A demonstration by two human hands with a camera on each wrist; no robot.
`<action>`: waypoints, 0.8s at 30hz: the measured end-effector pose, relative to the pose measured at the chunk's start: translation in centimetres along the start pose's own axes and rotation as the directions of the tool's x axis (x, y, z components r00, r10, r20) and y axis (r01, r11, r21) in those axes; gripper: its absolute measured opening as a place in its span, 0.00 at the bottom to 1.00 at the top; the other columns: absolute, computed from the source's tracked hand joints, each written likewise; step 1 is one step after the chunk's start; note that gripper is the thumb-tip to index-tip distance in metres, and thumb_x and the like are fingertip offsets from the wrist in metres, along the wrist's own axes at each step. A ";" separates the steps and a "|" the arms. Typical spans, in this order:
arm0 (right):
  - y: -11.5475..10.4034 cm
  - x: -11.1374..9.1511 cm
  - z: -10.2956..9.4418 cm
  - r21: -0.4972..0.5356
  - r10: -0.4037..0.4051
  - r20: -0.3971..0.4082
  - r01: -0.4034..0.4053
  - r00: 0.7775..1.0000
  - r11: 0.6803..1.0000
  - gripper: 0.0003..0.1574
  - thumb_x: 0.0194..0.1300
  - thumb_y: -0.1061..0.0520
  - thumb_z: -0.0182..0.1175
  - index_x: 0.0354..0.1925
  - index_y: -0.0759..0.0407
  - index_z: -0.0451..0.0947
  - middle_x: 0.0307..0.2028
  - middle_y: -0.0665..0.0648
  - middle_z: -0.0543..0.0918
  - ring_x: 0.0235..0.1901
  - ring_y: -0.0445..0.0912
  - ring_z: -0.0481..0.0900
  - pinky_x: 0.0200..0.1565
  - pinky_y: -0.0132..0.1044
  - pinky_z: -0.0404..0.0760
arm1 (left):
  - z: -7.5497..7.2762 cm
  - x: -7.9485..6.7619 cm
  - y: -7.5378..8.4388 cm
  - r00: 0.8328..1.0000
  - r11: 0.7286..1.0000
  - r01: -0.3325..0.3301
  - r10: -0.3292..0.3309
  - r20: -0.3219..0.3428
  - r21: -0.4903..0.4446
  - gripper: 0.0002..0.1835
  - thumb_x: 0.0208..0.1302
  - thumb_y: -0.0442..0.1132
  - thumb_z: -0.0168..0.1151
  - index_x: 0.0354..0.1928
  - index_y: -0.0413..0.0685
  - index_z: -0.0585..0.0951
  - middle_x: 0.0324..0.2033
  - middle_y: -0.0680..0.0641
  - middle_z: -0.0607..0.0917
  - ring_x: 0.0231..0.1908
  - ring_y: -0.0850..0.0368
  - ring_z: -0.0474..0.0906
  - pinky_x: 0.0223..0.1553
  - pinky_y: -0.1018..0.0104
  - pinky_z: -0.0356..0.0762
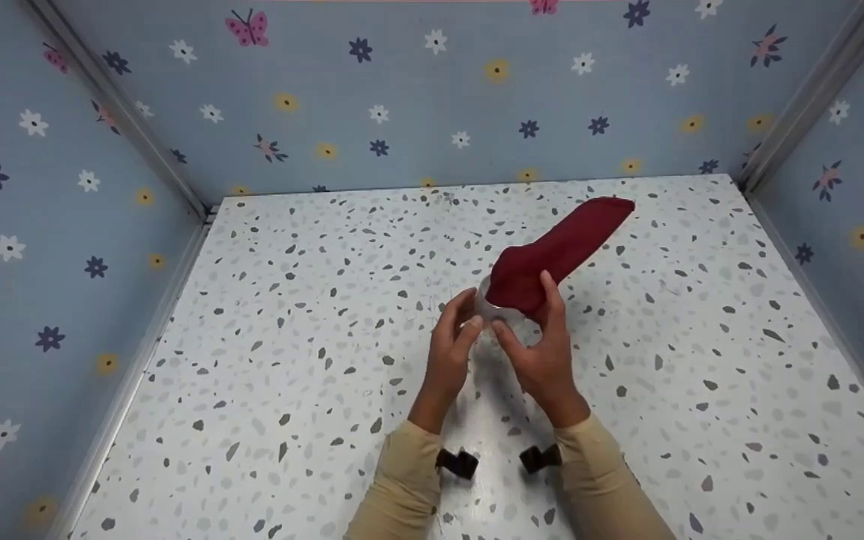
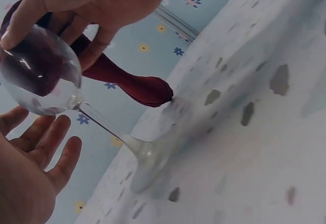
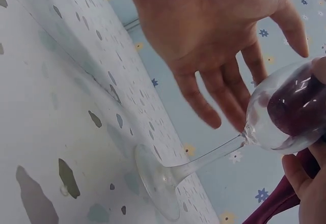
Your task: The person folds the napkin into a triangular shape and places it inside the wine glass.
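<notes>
A clear wine glass is held tilted, its stem and round foot sloping down close over the speckled surface. A dark red cloth is stuffed into its bowl, and a long end trails out toward the far right. My right hand grips the bowl, thumb on the near side and fingers against glass and cloth. On the other side my left hand cups loosely around the bowl, its fingers spread and relaxed right at the glass. In the head view the hands hide the stem.
The white speckled table lies under both hands. Blue flowered panels stand at the back and on both sides, joined by metal corner posts. Dark camera mounts sit at the inner wrists over tan sleeves.
</notes>
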State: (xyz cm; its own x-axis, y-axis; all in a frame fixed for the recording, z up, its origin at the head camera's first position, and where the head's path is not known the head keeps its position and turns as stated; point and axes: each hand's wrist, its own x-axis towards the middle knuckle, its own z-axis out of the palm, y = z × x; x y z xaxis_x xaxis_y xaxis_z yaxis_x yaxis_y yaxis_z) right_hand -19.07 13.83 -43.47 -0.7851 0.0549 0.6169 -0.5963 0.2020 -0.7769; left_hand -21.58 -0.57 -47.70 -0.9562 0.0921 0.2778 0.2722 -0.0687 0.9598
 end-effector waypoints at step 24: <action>0.2 0.0 -0.1 0.088 0.142 0.001 -0.141 0.990 0.986 0.64 0.59 0.69 0.70 0.78 0.66 0.37 0.69 0.66 0.64 0.64 0.52 0.69 0.58 0.48 0.73 | 0.2 1.6 3.4 0.988 0.977 -0.139 0.147 -0.042 0.163 0.24 0.70 0.44 0.61 0.66 0.47 0.74 0.60 0.50 0.77 0.61 0.57 0.72 0.60 0.50 0.73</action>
State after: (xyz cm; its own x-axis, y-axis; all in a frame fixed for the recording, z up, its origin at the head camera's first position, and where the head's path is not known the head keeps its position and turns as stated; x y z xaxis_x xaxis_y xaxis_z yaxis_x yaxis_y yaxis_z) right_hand -19.17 14.02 -43.65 -0.8619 0.0824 0.5004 -0.4918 0.1050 -0.8643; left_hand -22.21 -0.46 -44.01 -0.9094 0.0390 0.4142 0.4160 0.0824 0.9056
